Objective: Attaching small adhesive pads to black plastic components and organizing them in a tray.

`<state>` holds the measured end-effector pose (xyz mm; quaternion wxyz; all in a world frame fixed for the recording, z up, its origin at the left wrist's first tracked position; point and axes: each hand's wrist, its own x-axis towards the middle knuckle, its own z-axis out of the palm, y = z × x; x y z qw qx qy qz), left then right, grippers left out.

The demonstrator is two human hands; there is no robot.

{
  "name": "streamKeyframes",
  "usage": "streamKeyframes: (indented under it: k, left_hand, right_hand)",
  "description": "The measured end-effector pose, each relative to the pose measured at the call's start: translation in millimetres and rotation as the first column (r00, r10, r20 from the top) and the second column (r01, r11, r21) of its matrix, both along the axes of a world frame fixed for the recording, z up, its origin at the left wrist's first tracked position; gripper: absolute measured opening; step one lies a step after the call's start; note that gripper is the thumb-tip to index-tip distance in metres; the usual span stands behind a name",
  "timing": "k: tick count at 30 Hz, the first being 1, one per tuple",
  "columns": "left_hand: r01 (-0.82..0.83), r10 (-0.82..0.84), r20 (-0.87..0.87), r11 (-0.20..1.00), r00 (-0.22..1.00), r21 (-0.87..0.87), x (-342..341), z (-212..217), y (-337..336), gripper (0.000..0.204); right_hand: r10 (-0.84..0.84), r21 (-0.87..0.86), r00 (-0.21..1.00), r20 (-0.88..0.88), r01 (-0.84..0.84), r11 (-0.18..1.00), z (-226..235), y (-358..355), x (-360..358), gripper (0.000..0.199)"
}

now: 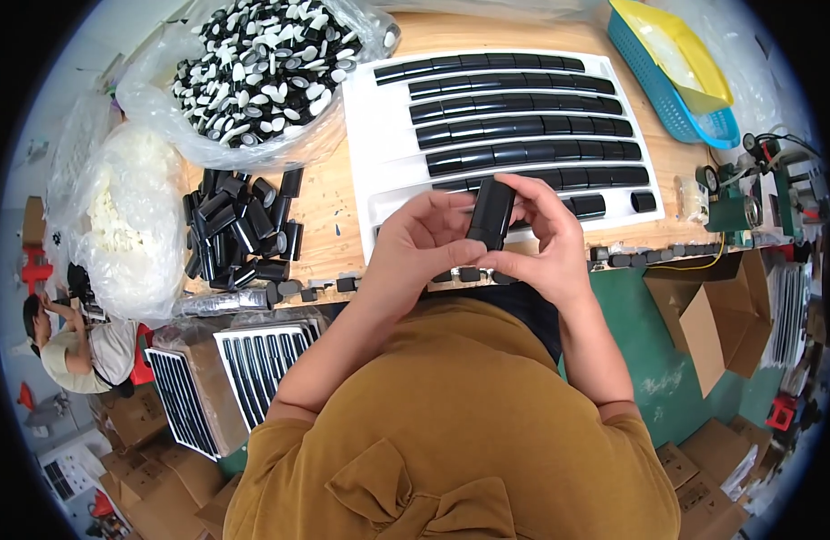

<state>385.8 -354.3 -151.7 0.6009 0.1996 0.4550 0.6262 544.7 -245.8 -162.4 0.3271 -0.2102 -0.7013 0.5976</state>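
Note:
Between both hands, over the near edge of a white tray (379, 126), I hold a glossy black tube-shaped case (493, 214) tilted upward. My left hand (424, 238) pinches its lower left side, thumb near the bottom end. My right hand (545, 232) grips it from the right, with fingers at the top and thumb low. Rows of similar black cases (523, 129) fill the tray behind my hands. In the nearest row, a few black pieces (643, 201) lie to the right. Whether the held case is one part or two joined parts, I cannot tell.
Left of the tray lies a pile of loose black tubes (244, 225). Behind it is a plastic bag of black and white caps (262, 72), beside a bag of cream pieces (122, 198). A blue basket (654, 76) and a small machine (748, 207) stand right. Another person (82, 346) sits far left.

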Motion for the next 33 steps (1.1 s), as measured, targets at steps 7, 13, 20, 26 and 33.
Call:
streamKeyframes:
  k: [7, 13, 20, 26, 33]
  left_hand:
    - [0.261, -0.122, -0.429, 0.923, 0.895, 0.282, -18.0, -3.4, 2.9, 0.071]
    - [0.292, -0.123, -0.472, 0.906, 0.873, 0.305, -17.9, -3.2, 1.7, 0.068]
    - [0.289, -0.057, -0.589, 0.906, 0.806, 0.309, -18.2, 1.1, -0.3, 0.069]
    - [0.305, 0.005, -0.676, 0.890, 0.737, 0.339, -18.6, 5.8, -2.4, 0.077]
    - [0.073, -0.057, -0.090, 0.982, 0.994, 0.174, -0.2, 5.4, -5.7, 0.050]
  right_hand:
    - [-0.028, 0.248, 0.999, 0.037, 0.018, 0.969, 8.7, -3.6, 5.3, 0.086]
    - [-0.008, 0.314, 0.999, 0.032, -0.002, 0.949, 11.9, -4.0, 9.6, 0.092]
    - [0.044, 0.282, 0.997, 0.056, -0.058, 0.958, 16.8, -1.4, 9.2, 0.091]
    - [0.104, 0.221, 0.995, 0.001, -0.102, 0.970, 17.1, -1.9, 8.4, 0.086]
    - [-0.167, 0.379, 0.986, 0.017, 0.148, 0.913, 5.7, -10.3, -2.0, 0.082]
